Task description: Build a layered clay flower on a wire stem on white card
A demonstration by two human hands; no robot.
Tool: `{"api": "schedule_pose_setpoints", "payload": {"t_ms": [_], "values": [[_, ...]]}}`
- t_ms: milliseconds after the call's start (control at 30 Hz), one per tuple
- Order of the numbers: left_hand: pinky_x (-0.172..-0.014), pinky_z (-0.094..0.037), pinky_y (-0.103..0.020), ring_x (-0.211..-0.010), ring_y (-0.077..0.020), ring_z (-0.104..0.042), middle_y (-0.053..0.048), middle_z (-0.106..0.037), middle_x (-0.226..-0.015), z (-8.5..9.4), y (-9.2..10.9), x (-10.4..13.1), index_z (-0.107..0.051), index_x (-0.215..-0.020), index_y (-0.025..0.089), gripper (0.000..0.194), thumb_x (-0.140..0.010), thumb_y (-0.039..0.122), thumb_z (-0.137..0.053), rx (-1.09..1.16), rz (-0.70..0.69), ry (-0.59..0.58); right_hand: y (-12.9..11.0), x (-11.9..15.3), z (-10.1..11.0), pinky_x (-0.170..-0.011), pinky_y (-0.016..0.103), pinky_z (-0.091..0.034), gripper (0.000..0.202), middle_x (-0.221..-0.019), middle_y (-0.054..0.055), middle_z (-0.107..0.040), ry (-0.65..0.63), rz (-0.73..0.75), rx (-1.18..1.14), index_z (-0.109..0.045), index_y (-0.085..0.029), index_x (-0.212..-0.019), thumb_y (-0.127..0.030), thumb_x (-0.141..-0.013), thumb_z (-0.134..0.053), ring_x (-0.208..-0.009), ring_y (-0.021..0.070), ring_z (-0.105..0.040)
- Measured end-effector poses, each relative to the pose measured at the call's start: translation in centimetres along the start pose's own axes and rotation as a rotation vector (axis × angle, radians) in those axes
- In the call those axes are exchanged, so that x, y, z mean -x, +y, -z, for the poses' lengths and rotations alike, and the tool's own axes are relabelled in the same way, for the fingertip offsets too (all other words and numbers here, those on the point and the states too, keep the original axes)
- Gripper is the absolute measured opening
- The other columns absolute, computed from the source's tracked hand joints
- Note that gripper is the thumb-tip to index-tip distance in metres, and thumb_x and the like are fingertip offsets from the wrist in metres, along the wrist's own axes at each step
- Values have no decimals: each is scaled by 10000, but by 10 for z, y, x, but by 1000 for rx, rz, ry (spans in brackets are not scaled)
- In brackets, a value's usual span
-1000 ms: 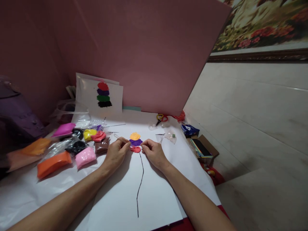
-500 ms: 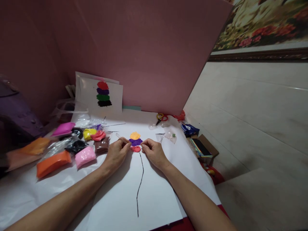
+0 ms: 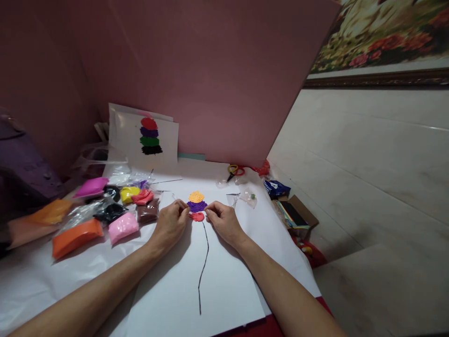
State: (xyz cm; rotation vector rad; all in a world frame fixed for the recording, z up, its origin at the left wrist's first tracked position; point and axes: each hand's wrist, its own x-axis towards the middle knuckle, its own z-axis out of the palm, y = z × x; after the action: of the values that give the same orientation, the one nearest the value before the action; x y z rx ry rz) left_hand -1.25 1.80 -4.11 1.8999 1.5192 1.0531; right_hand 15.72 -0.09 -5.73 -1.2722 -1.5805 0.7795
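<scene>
Left hand (image 3: pixel 171 220) grips a thin stick (image 3: pixel 174 198); right hand (image 3: pixel 223 222), I can't tell. Slipping could dent red clay (image 3: pixel 197 216) between fingers (image 3: pixel 210 212).

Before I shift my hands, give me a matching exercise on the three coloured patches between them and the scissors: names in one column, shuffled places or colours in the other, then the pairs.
Things
1. Yellow-orange patch
2. Scissors
3. Red patch
4. Purple patch

Places or colours
A. Between the two other patches
B. Nearest the upper end of the black line
C. Farthest patch from that line
D. Yellow and red handles

Pairs: 1-C, 2-D, 3-B, 4-A
</scene>
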Motion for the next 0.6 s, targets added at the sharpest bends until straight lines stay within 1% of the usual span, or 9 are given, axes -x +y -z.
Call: {"api": "schedule_pose_setpoints", "payload": {"t_ms": [367,600], "values": [[-680,-424,-309,-663,-198,-610,-41,-670,-701,-1,-3,-1,-575,-685,197,174,-790,258,-451,-65,6,33,0,0,0,-565,235,-386,152,-609,-33,-569,1,-3,8,-627,-193,-743,-217,-799,-488,-563,119,-475],[-696,-430,-323,-686,-212,-618,-56,-681,-743,-1,-5,-1,-556,-692,198,163,-795,248,-441,-103,1,40,0,0,0,-574,235,-386,147,-610,-39,-564,-2,0,-3,-619,-198,-733,-206,-797,-487,-564,116,-471]]}}
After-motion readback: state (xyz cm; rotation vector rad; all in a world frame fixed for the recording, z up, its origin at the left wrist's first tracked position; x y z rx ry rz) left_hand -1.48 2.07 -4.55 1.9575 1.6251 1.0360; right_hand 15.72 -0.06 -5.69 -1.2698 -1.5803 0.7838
